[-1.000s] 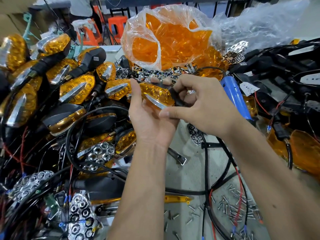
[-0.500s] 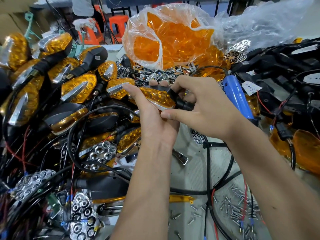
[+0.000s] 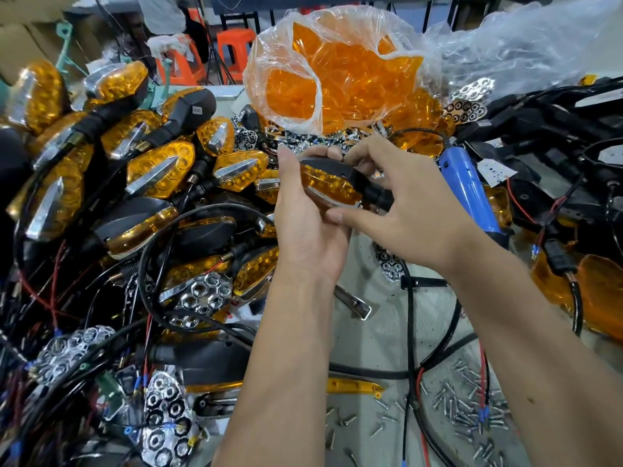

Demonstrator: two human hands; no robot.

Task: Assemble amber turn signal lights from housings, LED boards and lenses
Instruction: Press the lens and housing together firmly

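I have one amber-lensed turn signal light with a black plastic housing [image 3: 332,178] held up between both hands, above the grey table [image 3: 377,335]. My left hand [image 3: 305,224] cradles it from below and behind, fingers curled up around the far edge of the housing. My right hand [image 3: 401,203] pinches the stalk end, thumb under the lens edge and fingers over the top of the housing. Both grips are narrow and closed on that same light.

Judging from the lens sitting flush in its housing, this unit looks closed up, with the LED board hidden inside; whether it is screwed shut I cannot tell. The next step is probably fastening it or checking the seam before it joins the rest.

To the left of my grip lies a large heap of finished amber lights with chrome arrow trims [image 3: 158,173], so much of the batch is done. Plenty is left, though: beyond the grip a clear plastic bag of loose orange lenses [image 3: 340,69] is well filled, to the right a tangle of black housings with wires [image 3: 553,129] waits, and chrome honeycomb reflector plates [image 3: 167,416] lie below left. Small silver screws [image 3: 472,409] are scattered below right, and a blue electric screwdriver [image 3: 468,193] rests just right of my right hand
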